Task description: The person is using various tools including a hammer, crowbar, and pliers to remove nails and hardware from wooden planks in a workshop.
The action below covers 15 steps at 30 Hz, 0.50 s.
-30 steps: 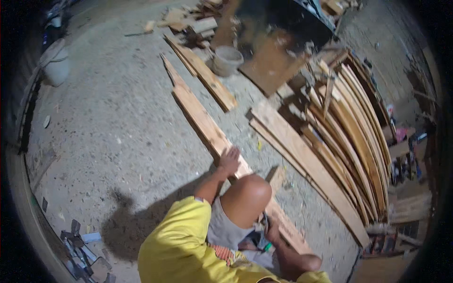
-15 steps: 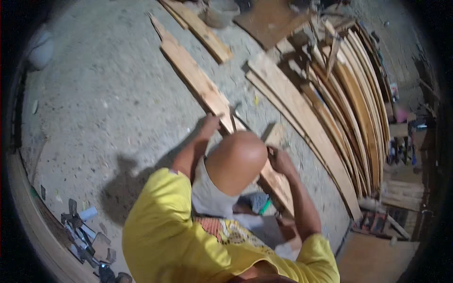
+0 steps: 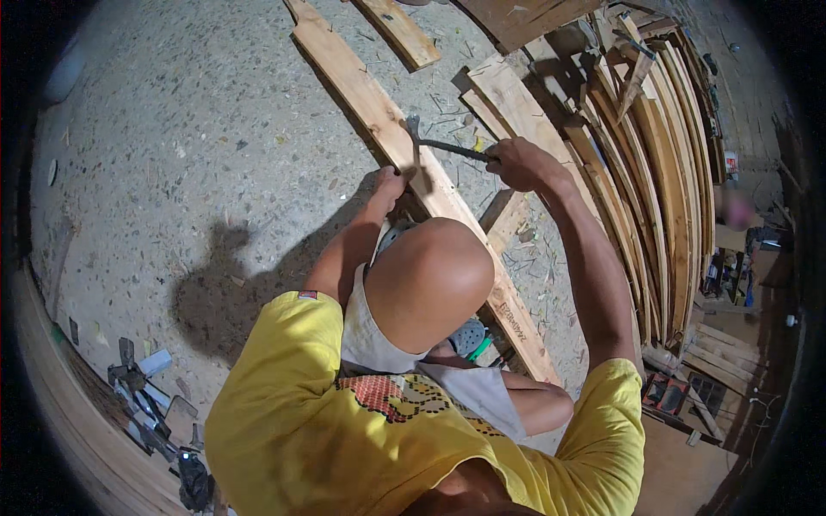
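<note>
A long pale wooden plank [image 3: 361, 99] lies slantwise across the floor, passing beside my raised knee. My right hand [image 3: 520, 163] is closed round the dark handle of a hammer [image 3: 456, 150]. The hammer's metal head is over the plank, and whether it touches the wood I cannot tell. At the plank's left edge my left hand [image 3: 389, 185] grips the wood with bent fingers, just below the hammer head. A short wood block [image 3: 506, 215] sticks out from the plank's right side. My knee covers part of the plank.
Curved boards [image 3: 641, 172] stand stacked on the right, with a wide pale board [image 3: 525, 95] beside them. Another plank [image 3: 400, 34] lies at the far side. Tools and scraps [image 3: 142, 400] sit at the lower left. A brown panel [image 3: 525, 19] is at the top.
My right hand has risen from beside my knee to the far right of it, bringing the hammer over the plank. My left hand has shifted slightly farther along the edge. The view has also shifted.
</note>
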Available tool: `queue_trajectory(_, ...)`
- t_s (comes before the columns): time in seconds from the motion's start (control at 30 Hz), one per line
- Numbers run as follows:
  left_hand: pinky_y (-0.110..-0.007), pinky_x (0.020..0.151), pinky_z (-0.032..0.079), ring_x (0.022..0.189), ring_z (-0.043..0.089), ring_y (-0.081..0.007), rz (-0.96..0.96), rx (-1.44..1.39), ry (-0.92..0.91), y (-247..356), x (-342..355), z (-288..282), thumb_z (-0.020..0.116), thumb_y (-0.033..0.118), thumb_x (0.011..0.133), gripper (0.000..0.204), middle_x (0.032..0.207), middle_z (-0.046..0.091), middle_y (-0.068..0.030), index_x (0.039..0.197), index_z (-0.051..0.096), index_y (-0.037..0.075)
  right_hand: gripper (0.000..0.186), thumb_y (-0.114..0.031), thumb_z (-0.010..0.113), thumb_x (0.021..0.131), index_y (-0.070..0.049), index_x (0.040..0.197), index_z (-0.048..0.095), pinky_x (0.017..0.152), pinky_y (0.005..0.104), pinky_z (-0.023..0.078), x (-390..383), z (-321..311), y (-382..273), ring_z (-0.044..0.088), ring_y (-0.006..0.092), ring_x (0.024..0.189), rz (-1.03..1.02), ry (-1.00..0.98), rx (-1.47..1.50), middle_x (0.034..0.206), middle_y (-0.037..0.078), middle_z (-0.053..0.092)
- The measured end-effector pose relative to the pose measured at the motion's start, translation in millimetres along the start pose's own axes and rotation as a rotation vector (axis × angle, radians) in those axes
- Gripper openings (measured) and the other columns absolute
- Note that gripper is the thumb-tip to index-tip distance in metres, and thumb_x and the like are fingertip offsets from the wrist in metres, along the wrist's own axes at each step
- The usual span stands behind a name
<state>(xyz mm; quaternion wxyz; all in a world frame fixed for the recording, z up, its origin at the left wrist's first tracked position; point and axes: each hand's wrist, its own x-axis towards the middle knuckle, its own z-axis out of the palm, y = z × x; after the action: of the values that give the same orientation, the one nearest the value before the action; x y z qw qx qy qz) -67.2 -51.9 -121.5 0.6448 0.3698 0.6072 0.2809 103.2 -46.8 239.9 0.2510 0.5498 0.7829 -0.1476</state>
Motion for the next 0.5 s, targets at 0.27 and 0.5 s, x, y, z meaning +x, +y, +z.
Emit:
queue_trajectory(0.27,-0.044,0.079,0.064,0.115,0.064,-0.0341,-0.114,-0.246,0.003,38.2,-27.4,13.7,0.076,0.037,0.093,0.076,0.138,0.053,-0.0292,0.143,0.041,-0.008,0.039,-0.024,0.054,0.102,-0.012,0.139,0.057,0.072,0.0567,0.054,-57.2,145.0,-8.8,0.071,0.0447,0.085,0.261,0.227,0.314,0.089,0.029,0.069)
queue_trajectory(0.5,-0.048,0.078,0.065,0.112,0.064,-0.0337,-0.057,-0.236,-0.068,28.9,-27.4,15.4,0.078,0.037,0.09,0.064,0.128,0.056,-0.0218,0.129,0.05,-0.006,0.043,-0.028,0.055,0.104,-0.005,0.14,0.056,0.073,0.0438,0.053,-74.2,235.6,-89.1,0.069,0.0312,0.087,0.089,0.512,0.956,0.095,0.023,0.071)
